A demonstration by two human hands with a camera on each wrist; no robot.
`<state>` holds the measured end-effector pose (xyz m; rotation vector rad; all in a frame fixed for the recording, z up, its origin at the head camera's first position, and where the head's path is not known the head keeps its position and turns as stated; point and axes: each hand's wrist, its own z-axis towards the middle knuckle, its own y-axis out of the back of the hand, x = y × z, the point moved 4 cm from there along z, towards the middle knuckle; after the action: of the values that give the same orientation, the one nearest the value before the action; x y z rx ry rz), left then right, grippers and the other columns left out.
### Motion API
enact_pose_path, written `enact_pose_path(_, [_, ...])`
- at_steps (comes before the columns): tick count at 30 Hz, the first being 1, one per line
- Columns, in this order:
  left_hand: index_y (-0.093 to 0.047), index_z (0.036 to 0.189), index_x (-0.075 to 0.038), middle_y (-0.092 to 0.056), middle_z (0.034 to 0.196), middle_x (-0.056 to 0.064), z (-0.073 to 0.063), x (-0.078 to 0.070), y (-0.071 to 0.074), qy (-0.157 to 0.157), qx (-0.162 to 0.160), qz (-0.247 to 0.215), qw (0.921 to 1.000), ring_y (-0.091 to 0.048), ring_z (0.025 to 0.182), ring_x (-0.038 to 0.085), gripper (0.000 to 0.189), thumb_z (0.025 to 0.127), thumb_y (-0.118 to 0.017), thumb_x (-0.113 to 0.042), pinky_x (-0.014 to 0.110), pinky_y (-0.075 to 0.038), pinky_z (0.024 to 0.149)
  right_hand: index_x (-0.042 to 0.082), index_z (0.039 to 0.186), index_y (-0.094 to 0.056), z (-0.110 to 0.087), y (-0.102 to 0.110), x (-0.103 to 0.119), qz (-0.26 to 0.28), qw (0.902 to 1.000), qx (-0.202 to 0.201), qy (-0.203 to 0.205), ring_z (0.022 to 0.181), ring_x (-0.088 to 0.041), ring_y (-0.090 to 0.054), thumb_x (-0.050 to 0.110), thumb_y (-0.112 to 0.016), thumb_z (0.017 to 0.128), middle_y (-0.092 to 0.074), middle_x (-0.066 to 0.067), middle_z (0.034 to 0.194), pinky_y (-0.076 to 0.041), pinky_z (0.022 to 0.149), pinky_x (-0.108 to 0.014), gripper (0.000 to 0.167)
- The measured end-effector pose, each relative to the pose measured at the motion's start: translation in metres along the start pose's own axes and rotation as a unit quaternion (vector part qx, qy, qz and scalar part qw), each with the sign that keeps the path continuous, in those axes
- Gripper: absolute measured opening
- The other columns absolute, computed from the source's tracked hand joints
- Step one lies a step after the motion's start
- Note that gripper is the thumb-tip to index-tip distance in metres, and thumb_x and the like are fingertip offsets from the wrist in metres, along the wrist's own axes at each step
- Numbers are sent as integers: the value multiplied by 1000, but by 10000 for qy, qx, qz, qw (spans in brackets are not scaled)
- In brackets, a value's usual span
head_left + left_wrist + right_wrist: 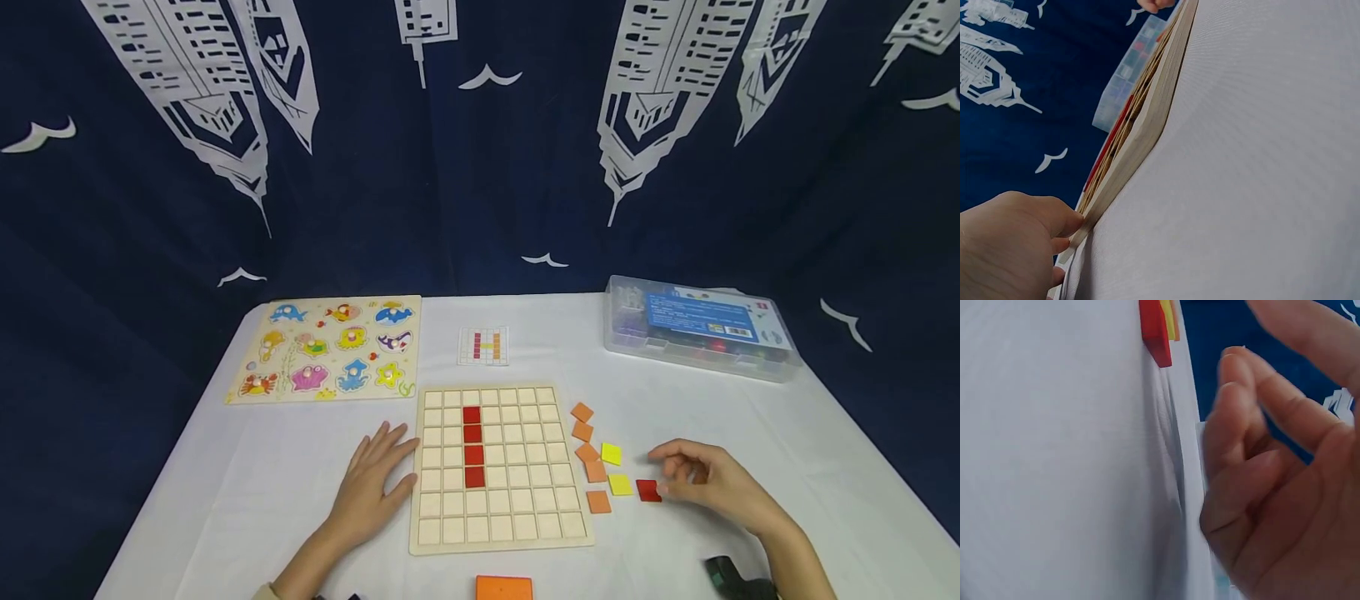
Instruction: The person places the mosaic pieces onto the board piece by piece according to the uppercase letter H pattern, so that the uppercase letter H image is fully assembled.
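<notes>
A pale wooden grid board (521,502) lies flat on the table, with several red square tiles (473,455) in one of its columns. My left hand (369,485) rests at the board's left side, fingers spread; thumb and index fingertips touch its edge, as the left wrist view confirms. To the right, my right hand (712,482) hovers beside a loose red tile (647,491), fingers bent loosely. In the right wrist view that red tile (1155,331) lies apart from the fingers, and nothing is held. Two yellow tiles (620,485) and several orange tiles (595,472) lie between board and hand.
Behind the board lies a small pattern card (483,346). A sea-animal peg puzzle (330,350) is at the back left, a clear plastic case (701,329) at the back right. An orange block (503,588) sits at the front edge. Dark blue cloth (465,183) hangs behind.
</notes>
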<state>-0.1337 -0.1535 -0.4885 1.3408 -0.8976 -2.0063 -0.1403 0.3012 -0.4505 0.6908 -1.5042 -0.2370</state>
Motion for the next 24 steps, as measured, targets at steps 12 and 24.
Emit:
enact_pose_path(12, [-62, 131, -10, -49, 147, 14, 1, -4, 2, -3, -7, -13, 10000, -32, 144, 40, 46, 86, -69, -19, 59, -16, 118, -1, 114, -65, 2, -9, -9, -145, 9987, 425, -242, 66, -10, -50, 15, -81, 77, -59, -5, 84, -43, 56, -21, 44])
enact_pose_path(24, [-62, 130, -10, -49, 147, 14, 1, -3, 2, -38, -55, -7, 10000, -33, 144, 40, 46, 86, -70, -18, 59, -17, 118, -1, 110, -65, 3, -11, -8, -338, 9981, 492, -167, 66, -9, -48, 19, -85, 72, -57, -4, 83, -42, 55, -22, 47])
